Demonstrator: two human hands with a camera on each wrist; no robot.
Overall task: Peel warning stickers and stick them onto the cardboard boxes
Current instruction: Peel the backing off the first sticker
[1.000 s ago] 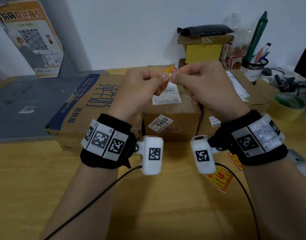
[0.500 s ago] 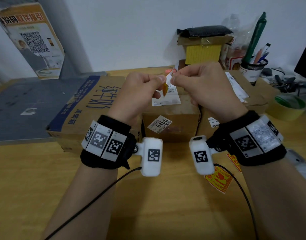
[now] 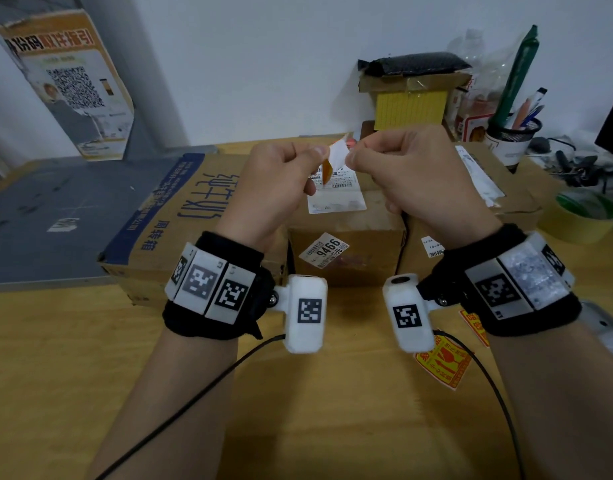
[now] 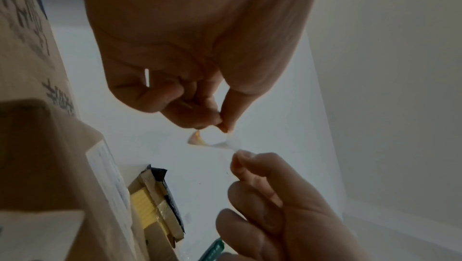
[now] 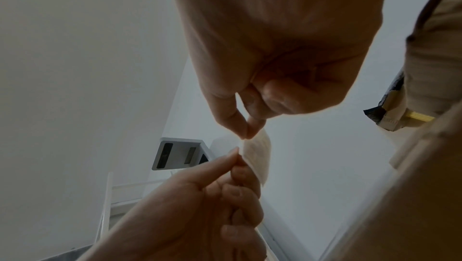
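Observation:
Both hands are raised over the cardboard boxes. My left hand (image 3: pixel 319 156) pinches an orange warning sticker (image 3: pixel 326 172) between thumb and forefinger, and the sticker hangs down from the pinch. My right hand (image 3: pixel 351 157) pinches the white backing paper (image 3: pixel 338 150), partly pulled off the sticker. In the left wrist view the sticker (image 4: pixel 197 138) curls under the left hand (image 4: pixel 220 125). The right wrist view shows the backing paper (image 5: pixel 257 156) below the right hand (image 5: pixel 247 132). A large blue-printed box (image 3: pixel 180 216), a middle box (image 3: pixel 346 251) and a right box (image 3: pixel 471 209) stand beneath.
Two more orange stickers (image 3: pixel 443 365) (image 3: pixel 474 329) lie on the wooden table by my right wrist. A tape roll (image 3: pixel 585 216), a pen cup (image 3: pixel 512 133) and a small stacked box (image 3: pixel 409 102) stand at the back right. A grey mat (image 3: pixel 55 216) lies at left.
My hands have drawn slightly apart. The backing has peeled further from the sticker, which now hangs down from my left fingers instead of standing up between both hands.

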